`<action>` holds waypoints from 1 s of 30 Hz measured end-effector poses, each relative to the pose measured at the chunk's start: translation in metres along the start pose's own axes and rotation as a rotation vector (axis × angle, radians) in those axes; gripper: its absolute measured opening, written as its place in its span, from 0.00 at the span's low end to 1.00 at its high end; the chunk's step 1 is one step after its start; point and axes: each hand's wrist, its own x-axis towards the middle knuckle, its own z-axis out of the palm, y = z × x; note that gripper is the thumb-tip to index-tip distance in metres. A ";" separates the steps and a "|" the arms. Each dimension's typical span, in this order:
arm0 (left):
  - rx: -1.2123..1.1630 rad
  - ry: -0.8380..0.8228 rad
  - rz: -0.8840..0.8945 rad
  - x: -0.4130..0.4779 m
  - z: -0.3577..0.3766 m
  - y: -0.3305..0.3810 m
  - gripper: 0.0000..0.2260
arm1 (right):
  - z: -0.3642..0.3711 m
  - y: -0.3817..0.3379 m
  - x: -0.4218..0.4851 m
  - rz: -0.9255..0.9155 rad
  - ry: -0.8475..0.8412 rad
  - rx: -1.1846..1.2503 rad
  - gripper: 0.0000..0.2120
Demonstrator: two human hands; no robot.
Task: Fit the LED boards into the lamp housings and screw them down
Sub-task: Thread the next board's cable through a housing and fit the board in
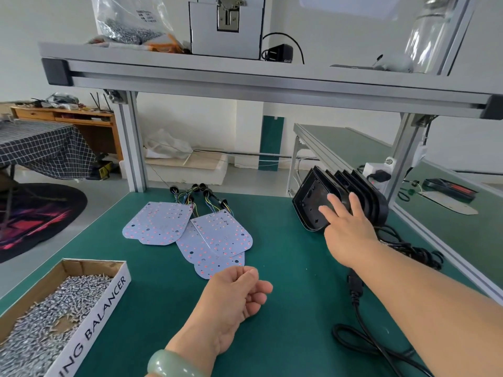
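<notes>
Several black lamp housings [310, 202] stand on edge in a row at the right of the green mat. My right hand [345, 227] reaches over to them, straight fingers touching the front housing. White LED boards [159, 223] with red dots and coloured wires lie overlapping in the middle of the mat. My left hand [236, 291] hovers just in front of the nearest board, fingers loosely curled and holding nothing. A cardboard box of silver screws [40, 319] sits at the near left.
A black cable [362, 325] coils across the mat under my right forearm. An aluminium frame shelf [245, 80] spans overhead on posts at both sides. A second green bench [353, 142] stands behind on the right.
</notes>
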 end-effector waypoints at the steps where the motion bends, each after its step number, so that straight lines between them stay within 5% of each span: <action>1: -0.007 -0.002 -0.002 0.000 0.000 0.001 0.05 | 0.002 0.001 0.001 0.003 -0.023 -0.015 0.14; 10: 0.042 0.086 0.098 -0.001 0.003 0.002 0.05 | -0.015 -0.023 -0.021 -0.051 0.113 0.152 0.15; 13: 0.248 0.314 0.297 0.010 0.003 0.009 0.02 | -0.030 -0.047 -0.050 -0.112 0.148 0.319 0.16; 16: 0.490 0.435 0.367 0.035 -0.001 0.028 0.09 | -0.042 -0.065 -0.082 -0.123 0.054 0.419 0.10; 17: 0.630 0.432 0.365 0.045 -0.002 0.034 0.13 | -0.047 -0.069 -0.091 -0.129 0.029 0.426 0.05; 23: 1.536 0.166 0.219 0.090 -0.018 0.041 0.21 | -0.062 -0.072 -0.112 0.021 0.035 0.638 0.11; 26: 1.684 0.028 0.159 0.088 -0.022 0.036 0.11 | -0.055 -0.078 -0.111 0.116 0.161 0.759 0.09; 30: 1.711 0.338 0.302 0.079 -0.029 0.039 0.15 | -0.041 -0.084 -0.113 0.153 0.156 0.775 0.12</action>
